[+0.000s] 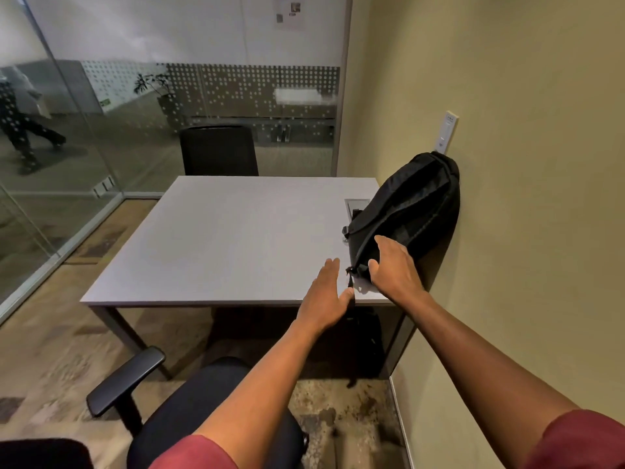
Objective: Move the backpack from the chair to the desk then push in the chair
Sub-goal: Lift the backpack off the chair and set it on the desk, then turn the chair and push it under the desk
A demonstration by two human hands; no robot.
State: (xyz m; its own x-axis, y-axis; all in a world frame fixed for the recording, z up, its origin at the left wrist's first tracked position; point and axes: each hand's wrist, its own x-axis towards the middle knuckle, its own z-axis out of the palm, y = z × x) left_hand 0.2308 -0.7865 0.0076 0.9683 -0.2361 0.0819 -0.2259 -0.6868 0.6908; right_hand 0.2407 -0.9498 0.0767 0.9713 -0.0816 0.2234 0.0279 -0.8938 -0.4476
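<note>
Backpack [406, 211] already on desk [220, 238] far-right against wall, both hands [324, 296] [394, 265] spread-fingered, gripping nothing; chair [209, 404] not pushed in.

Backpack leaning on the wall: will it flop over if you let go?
Maybe not: the backpack rests on the desk and leans against the wall. Its fabric looks soft and creased, so it would probably sag. The right hand is steadying its lower end.
</note>
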